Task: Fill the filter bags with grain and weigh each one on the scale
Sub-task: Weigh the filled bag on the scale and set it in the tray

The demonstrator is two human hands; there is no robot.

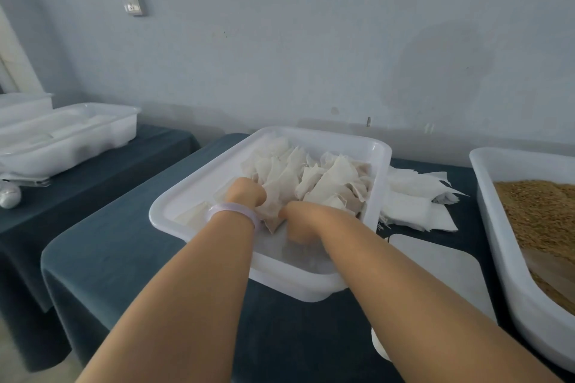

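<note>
Okay, head view, the only one we have. Both hands are down inside a white tray point(323, 134) on the dark cloth surface point(140, 242), in the middle of the view. The tray holds a heap of pale filter bags point(314, 177), crumpled and overlapping, mostly in its far half.

The left hand point(245, 194) is at the near edge of the heap. Its grip is curled tight into the fabric of one filter bag point(270, 208). A pale bracelet point(231, 210) sits on that wrist.

The right hand point(300, 222) is just beside it. Its grip is curled downward with the thumb against the same bag, and the fingertips are hidden. We see the bag stretched between the two hands, low over the tray floor.

More loose bags point(417, 196) lie outside the tray, touching its right wall. Near them there is a flat white plate point(435, 264), partly hidden by the right forearm; we cannot tell if it is the scale. Far right, a white tub point(488, 205) holds brown grain point(535, 208).

At left, on a second surface point(93, 171), we see stacked white trays point(77, 130) and a silvery round object point(11, 196). A socket point(133, 3) is on the wall.
</note>
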